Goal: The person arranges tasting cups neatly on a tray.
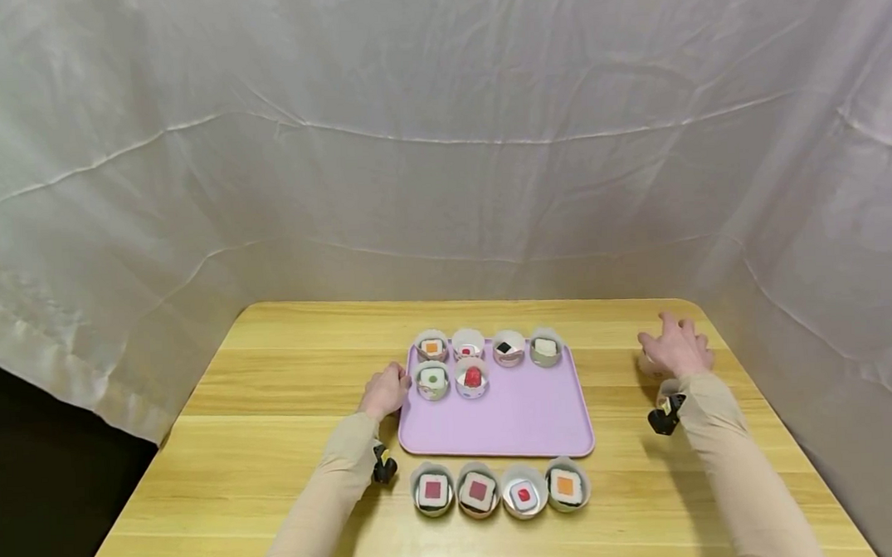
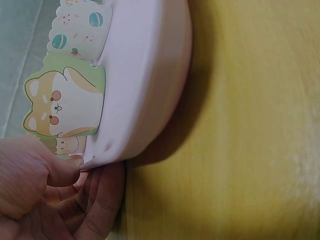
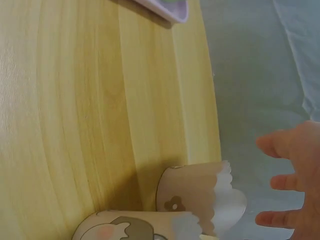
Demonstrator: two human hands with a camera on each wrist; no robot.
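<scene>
My left hand (image 1: 386, 391) pinches the left rim of the lilac tray (image 1: 527, 424), thumb on top and fingers curled beneath in the left wrist view. Several patterned paper cups stand on the tray, among them a cup with a dog face (image 2: 75, 100). At the right, my right hand (image 1: 677, 347) hovers with spread fingers above a beige paper cup (image 3: 192, 192). The hand holds nothing. A second paper cup (image 3: 137, 225) with a cartoon print stands close beside the first; their contents are mostly hidden.
Four tray cups line the back rim, including one with a black-topped piece (image 1: 505, 348). In front of them sits a cup with a red piece (image 1: 473, 378). Several more sushi-like pieces in cups (image 1: 478, 491) form a row before the tray. Grey cloth (image 1: 472, 194) hangs behind the table.
</scene>
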